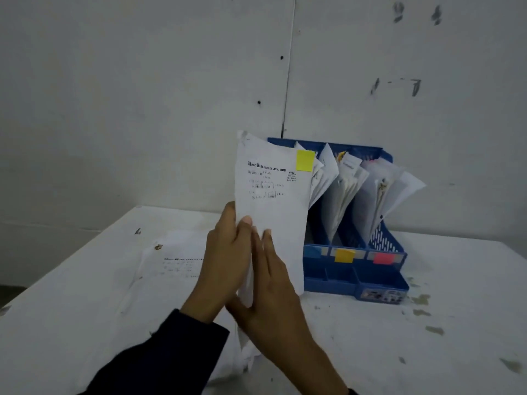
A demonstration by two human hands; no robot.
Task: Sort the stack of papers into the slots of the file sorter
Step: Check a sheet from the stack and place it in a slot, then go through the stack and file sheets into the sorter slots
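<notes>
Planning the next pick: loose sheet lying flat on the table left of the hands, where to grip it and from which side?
Take the flat sheet by its near left edge, coming in low from the left front. It lies flat on the table, so it probably needs an edge lifted first. Its right side is hidden behind the left hand holding the raised sheet, with the right hand alongside.

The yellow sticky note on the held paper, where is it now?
In the head view, the yellow sticky note sits at the held paper's top right corner, just left of the blue file sorter.
</notes>
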